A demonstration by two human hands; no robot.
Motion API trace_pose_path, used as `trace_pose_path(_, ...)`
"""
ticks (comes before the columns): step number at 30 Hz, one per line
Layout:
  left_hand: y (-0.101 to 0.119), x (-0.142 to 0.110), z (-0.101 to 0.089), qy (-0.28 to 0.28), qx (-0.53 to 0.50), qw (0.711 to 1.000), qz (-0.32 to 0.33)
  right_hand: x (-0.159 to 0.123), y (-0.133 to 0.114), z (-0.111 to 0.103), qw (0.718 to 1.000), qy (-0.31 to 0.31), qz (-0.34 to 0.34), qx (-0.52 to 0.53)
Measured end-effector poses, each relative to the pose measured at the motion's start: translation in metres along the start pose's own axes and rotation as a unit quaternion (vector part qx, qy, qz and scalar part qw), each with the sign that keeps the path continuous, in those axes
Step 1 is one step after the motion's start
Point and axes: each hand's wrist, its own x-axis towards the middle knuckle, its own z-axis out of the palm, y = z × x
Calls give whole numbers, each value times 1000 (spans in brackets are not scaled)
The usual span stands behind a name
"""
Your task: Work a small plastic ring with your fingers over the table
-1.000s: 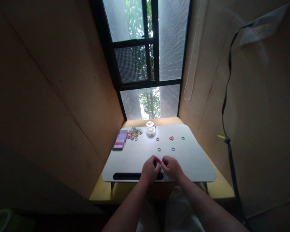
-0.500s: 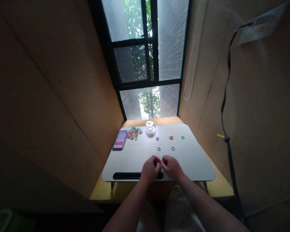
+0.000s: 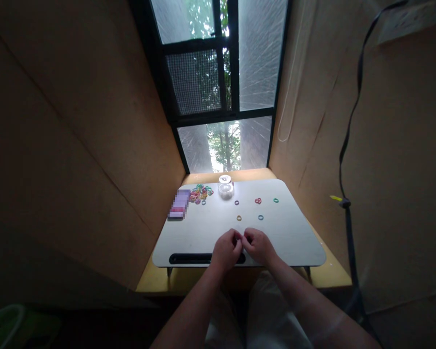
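Rings lie inside tabletop edges; left hand, right hand curled close, grip unclear.

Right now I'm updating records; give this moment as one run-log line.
left hand, right hand: curled, close together | anything held: cannot tell | ahead: yellow ring, blue ring | far left: ring pile

The desk is white, its near-edge slot black. Toward the far left corner, the ring pile mixes green, pink and yellow. The ring nearest the right edge is green.
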Motion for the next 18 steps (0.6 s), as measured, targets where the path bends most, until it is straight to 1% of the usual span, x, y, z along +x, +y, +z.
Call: trace_pose_path(18, -2, 5, 1, -8, -2, 1000, -12, 3, 0, -1, 1000, -5, 10, 6)
